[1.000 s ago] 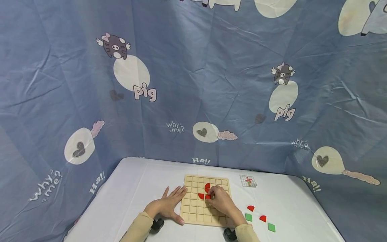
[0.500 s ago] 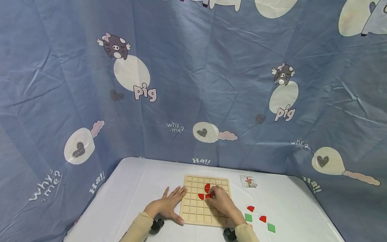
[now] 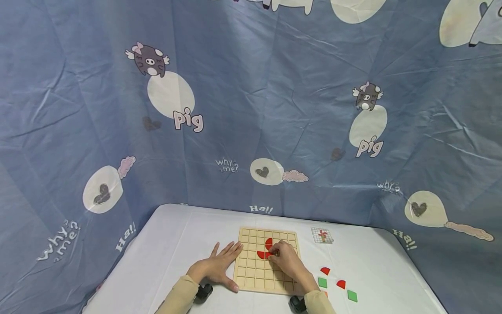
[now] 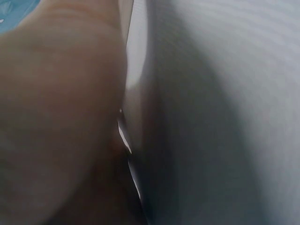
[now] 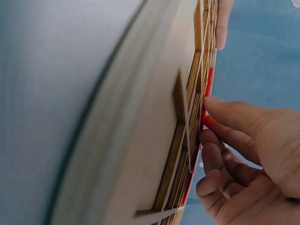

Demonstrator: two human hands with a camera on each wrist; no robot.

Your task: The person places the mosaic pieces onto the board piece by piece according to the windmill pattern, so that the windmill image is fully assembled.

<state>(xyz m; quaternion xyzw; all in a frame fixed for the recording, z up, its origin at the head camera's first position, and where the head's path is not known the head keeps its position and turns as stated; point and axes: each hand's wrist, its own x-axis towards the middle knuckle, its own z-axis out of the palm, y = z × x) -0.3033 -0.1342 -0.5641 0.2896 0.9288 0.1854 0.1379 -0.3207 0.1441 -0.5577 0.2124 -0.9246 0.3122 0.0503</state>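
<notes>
A wooden grid board (image 3: pixel 251 274) lies on the white table. My left hand (image 3: pixel 217 267) rests flat with spread fingers, fingertips at the board's left edge and thumb near its lower left corner. Near the board's middle, my right hand (image 3: pixel 289 263) pinches a red quarter-circle tile (image 3: pixel 268 255) between thumb and forefinger, low in a grid cell; the fingers partly cover it. Close beside it, another red tile (image 3: pixel 260 255) sits in the grid, and a red shape (image 3: pixel 268 244) lies just above. In the right wrist view, the fingertips (image 5: pixel 213 104) meet red pieces along the board.
Right of the board lie red quarter-circle tiles (image 3: pixel 341 284) and green square tiles (image 3: pixel 352 295), with an orange bit partly behind the right wrist. A pattern card (image 3: pixel 321 235) showing a red and green figure lies at the back right. Blue printed cloth (image 3: pixel 243 144) hangs behind the table.
The red tile under my right fingers has gone lower into its cell, beside the left red tile. The right fingertips have shifted slightly to the right. My left hand has stayed put.
</notes>
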